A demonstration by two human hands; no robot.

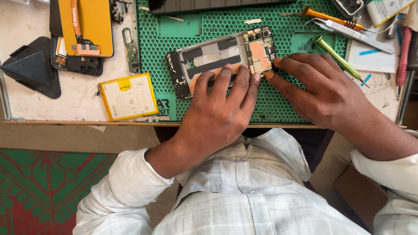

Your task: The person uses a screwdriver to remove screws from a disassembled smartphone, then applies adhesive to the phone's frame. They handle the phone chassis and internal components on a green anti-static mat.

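An opened phone frame (209, 56) with its circuit board (260, 50) exposed lies on a green honeycomb work mat (283, 100). My left hand (217, 109) rests on the frame's near edge, fingers spread and pressing it down. My right hand (318, 87) lies at the frame's right end, its fingertips touching the circuit board's lower corner. Neither hand holds a tool.
A yellow battery (129, 95) lies left of the mat, with a yellow-backed screen panel (85, 26) and a black triangular piece (32, 65) beyond. A green screwdriver (337, 56), an orange one (326, 16), tweezers (357, 35) and a red tool (404, 54) lie at the right.
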